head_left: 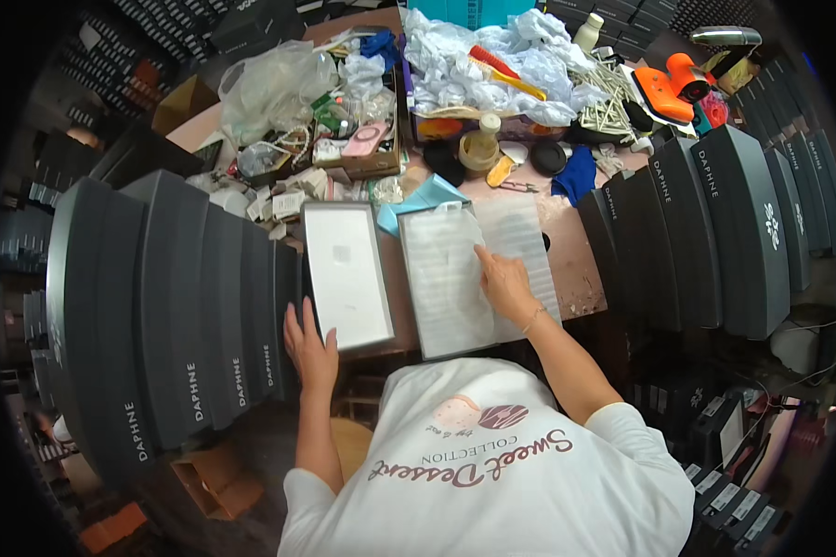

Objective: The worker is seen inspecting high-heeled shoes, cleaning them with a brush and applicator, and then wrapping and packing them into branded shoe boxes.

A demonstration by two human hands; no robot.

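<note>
An open shoebox lid [373,325], white inside with a grey rim, lies on the pink table in front of me. At its lower left edge is my left hand [311,348], fingers apart, next to the standing grey boxes; whether it touches the lid I cannot tell. To the right sits a dark-edged box lined with white tissue paper [441,288], whose other sheet [520,218] spreads out to the right. My right hand [506,286] rests on the paper, index finger stretched out and the other fingers loosely bent. What lies under the paper is hidden.
Dark grey shoeboxes [181,306] stand in a row at the left, and more [734,223] at the right. Behind the work lie a light blue cloth [427,200], a jar [479,148], a dark blue cloth [576,174], a crumpled paper heap [492,56] and an orange tool [664,97].
</note>
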